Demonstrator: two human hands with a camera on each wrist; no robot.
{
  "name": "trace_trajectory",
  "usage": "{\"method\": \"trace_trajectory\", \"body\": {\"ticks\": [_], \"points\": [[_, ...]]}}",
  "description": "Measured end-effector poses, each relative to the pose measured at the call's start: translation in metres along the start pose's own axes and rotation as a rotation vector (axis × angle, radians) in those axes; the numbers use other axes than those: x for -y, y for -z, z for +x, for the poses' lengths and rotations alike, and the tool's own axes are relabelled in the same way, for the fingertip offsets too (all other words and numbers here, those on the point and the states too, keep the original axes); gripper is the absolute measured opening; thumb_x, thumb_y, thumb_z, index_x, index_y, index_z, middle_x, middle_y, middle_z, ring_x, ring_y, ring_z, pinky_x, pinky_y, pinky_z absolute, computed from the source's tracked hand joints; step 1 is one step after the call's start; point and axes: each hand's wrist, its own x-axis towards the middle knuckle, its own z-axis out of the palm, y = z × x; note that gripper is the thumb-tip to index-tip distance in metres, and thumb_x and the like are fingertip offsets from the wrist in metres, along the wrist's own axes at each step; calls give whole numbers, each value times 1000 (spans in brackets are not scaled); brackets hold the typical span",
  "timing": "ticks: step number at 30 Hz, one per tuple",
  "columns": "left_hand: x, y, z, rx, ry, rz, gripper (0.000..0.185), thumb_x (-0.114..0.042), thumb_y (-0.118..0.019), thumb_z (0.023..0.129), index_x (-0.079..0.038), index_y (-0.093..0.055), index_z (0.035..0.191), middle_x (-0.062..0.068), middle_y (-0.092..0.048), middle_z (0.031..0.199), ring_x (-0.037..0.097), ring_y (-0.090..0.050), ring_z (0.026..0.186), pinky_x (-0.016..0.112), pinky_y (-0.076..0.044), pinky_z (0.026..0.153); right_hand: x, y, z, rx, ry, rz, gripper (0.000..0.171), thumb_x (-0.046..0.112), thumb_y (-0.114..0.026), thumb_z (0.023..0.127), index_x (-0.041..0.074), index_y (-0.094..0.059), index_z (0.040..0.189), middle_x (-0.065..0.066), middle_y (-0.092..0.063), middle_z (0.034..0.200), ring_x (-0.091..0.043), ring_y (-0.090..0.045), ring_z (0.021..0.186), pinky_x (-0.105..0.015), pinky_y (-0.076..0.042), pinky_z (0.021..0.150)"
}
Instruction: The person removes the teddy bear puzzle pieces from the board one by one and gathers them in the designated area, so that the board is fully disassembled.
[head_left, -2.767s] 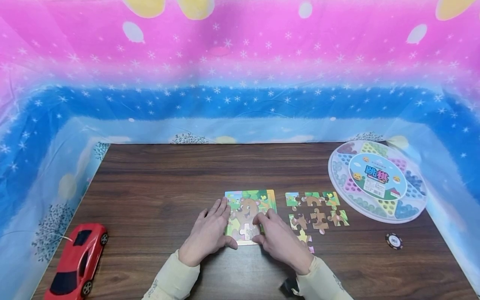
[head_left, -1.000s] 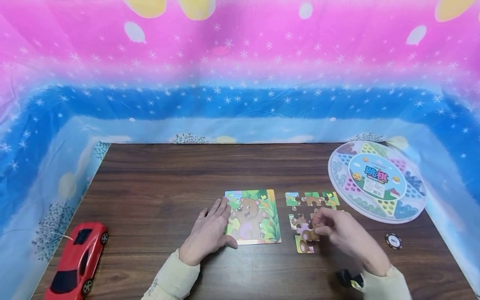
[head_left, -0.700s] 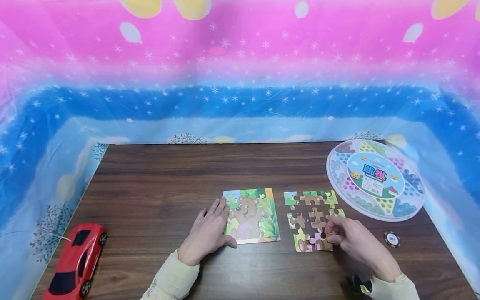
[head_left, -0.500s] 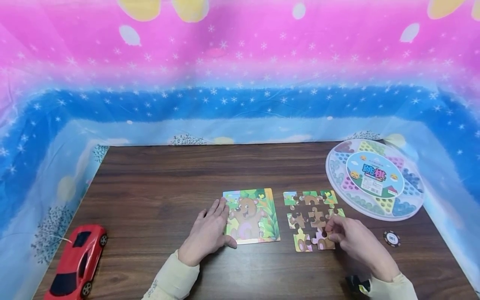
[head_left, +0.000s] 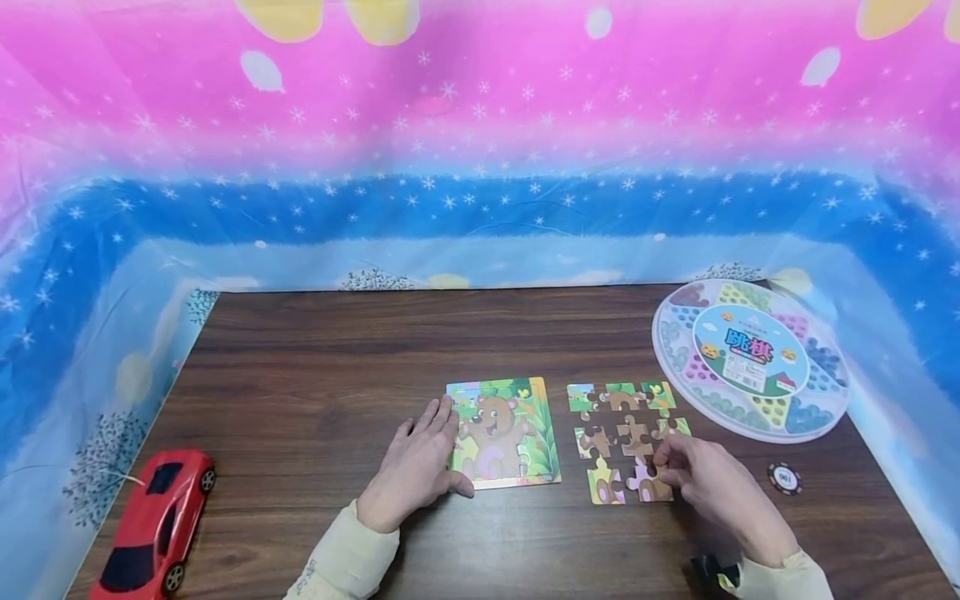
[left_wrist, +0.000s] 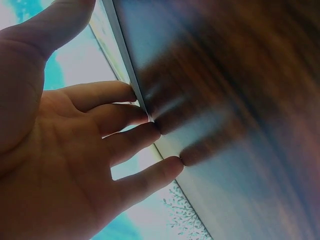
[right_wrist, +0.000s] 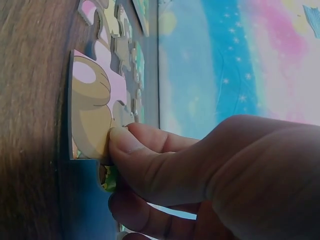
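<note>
Looking down from the head camera, we have the right hand (head_left: pixel 708 483) nearest us, low on the right side of the table (head_left: pixel 315 358), fingers curled in on a puzzle piece (head_left: pixel 651 485). That piece lies flat on the table right at the fingertips, just left of the hand, at the near right corner of the loose pieces (head_left: pixel 626 425) set out in a grid. From the right wrist view we see the thumb (right_wrist: pixel 131 146) pressing on the piece's edge, its pink and tan print facing up; whether it is pinched clear of the wood or only pressed down, we cannot tell. The grid runs away from the hand, up and to the left.

Across to the left hand (head_left: pixel 416 467): fingers straight and spread, resting flat on the left edge of the bear picture board (head_left: pixel 506 433), holding it down. The left wrist camera shows those fingertips (left_wrist: pixel 150 125) touching the surface, gripping nothing. The board sits just beside the loose pieces, so the right hand is clearly the nearer one to them.

Farther back on the right, a round checkers box (head_left: pixel 752 358); a small chip (head_left: pixel 784 477) beside the right hand; a red toy car (head_left: pixel 153 521) at the near left corner.
</note>
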Motion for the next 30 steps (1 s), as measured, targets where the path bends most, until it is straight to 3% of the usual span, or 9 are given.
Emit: {"method": "trace_trajectory", "body": {"ticks": [13, 21, 30], "points": [[0, 0, 0, 6, 7, 7, 106, -55, -80, 64, 5, -42, 143, 21, -29, 155, 34, -28, 142, 58, -34, 104, -4, -7, 1, 4, -15, -14, 21, 1, -72, 81, 20, -62, 82, 8, -59, 77, -10, -49, 64, -27, -40, 55], [0, 0, 1, 10, 9, 11, 107, -56, -80, 65, 4, -41, 144, 20, -29, 155, 34, -27, 143, 58, -33, 105, 0, -9, 4, 27, -73, -18, 20, 0, -73, 81, 18, -64, 82, 5, -61, 78, -12, -50, 65, -29, -41, 56], [0, 0, 1, 19, 10, 7, 107, -55, -80, 65, 4, -40, 145, 20, -28, 155, 34, -27, 143, 58, -33, 105, 1, -8, 4, -16, -65, -3, 19, 6, -76, 80, 14, -59, 84, 7, -54, 67, -10, -49, 59, -31, -40, 56]]}}
